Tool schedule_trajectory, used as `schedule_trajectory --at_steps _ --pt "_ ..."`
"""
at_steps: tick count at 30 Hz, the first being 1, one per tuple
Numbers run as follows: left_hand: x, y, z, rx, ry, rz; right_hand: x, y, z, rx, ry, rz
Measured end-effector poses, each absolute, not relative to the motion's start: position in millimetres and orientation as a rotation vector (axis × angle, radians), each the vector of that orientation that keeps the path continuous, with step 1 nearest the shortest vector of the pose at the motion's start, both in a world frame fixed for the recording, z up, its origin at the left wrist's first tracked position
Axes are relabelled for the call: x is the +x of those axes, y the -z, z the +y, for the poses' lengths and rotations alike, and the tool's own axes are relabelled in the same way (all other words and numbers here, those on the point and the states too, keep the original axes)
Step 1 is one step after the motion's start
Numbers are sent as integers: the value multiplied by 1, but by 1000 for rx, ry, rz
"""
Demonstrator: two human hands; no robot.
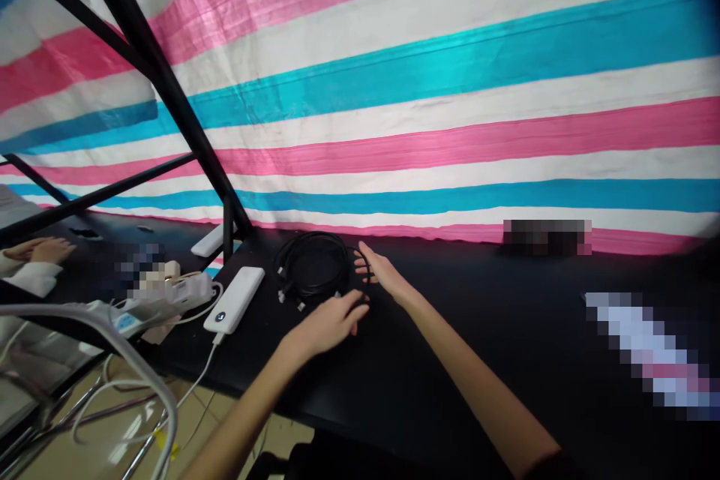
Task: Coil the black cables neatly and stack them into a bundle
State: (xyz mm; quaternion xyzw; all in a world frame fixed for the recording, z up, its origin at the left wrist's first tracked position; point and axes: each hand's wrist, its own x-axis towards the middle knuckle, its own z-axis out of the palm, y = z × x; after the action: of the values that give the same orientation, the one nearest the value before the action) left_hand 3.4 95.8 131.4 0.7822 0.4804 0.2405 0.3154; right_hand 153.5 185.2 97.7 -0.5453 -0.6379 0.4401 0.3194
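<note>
A coil of black cable [344, 268] lies on the black table, with several small silver plugs at its left and lower sides. My left hand [331, 324] is at the coil's lower right edge, fingers bent and closed on a stretch of the cable; the pinch itself is partly hidden. Just right of the coil is my right hand [382, 274], turned on its side, with a loose loop of the same cable running across its fingers. Its fingers are a little apart around that loop.
A white power bank [235, 301] with a white cable plugged in lies left of the coil. Beyond are a power strip [188, 291], a black frame post [185, 116] and another person's hands [48, 251]. A striped sheet [427, 142] hangs behind the table [450, 300]. Blurred-out items lie right.
</note>
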Motion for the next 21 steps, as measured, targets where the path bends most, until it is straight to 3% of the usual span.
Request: schedule_trajectory --at_steps 4,11,16,21 --pt "-16 -125 106 2039 -758 1403 124 -101 199 -1460 -1150 -1758" --pt "-73 -95 159 1613 -1057 2086 104 -89 205 -1641 -855 -1826" --pt "-90 -76 181 1464 -1106 2067 93 -98 202 -1559 -711 -1862" --pt "-116 -88 189 1317 -1232 1869 76 -134 201 -1203 -622 -1926"
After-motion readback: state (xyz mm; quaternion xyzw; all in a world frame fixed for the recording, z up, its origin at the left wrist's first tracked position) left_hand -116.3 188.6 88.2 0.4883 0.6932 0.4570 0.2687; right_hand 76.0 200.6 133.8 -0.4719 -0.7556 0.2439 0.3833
